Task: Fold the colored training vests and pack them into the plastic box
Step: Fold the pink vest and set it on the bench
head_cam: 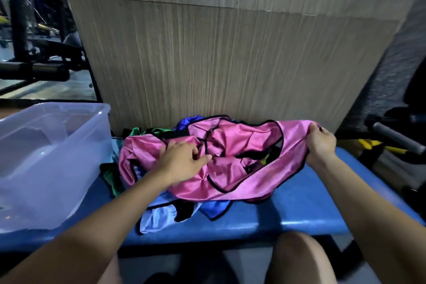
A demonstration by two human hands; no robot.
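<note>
A crumpled pink vest (232,168) with black trim lies on top of a heap of vests on the blue padded bench (299,205). My right hand (320,143) grips the pink vest's right edge and holds it up a little. My left hand (182,161) lies on the vest's left middle, fingers spread and pinching into the folds. Under the pink one show a light blue vest (159,212), a dark blue vest (214,210) and a green vest (113,180). The clear plastic box (46,157) stands at the bench's left end, with nothing visible inside.
A wood-grain panel (230,53) rises right behind the heap. Gym equipment (34,53) stands at the far left, and a grey handle with yellow parts (391,138) at the right. My knees (306,258) are below the bench's front edge.
</note>
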